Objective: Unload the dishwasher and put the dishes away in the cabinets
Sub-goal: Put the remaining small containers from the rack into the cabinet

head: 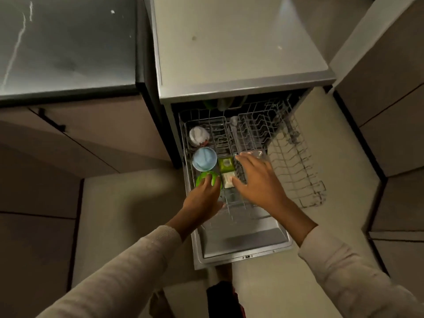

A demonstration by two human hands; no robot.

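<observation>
Dishwasher: a grey dishwasher with its door (pixel 241 237) folded down is seen from above, a wire upper rack (pixel 252 125) drawn out over the door.
Left column: three round vessels are lined along the rack's left side, the row running from front to back: a bright green plastic cup (pixel 201 178) nearest, a pale blue round bowl (pixel 204 158) behind it, a white domed cup (pixel 199 136) furthest in. Their round faces are turned upward; whether rim or base is shown cannot be told.
Middle: a green square container (pixel 226 164) is set just beyond a white square container (pixel 227 180), beside the green cup.
Left grip (pixel 204 196): fingers are curled over the top of the green cup, which is held in place in the rack.
Right grip (pixel 259 180): fingers are spread and holding nothing, the fingertips reaching a clear drinking glass (pixel 254 154) in the rack's centre; the glass's tilt cannot be told.
Right side: a second wire rack (pixel 296 161) is seen lower down.
Above: a pale grey surface (pixel 229 42) covers the machine.
</observation>
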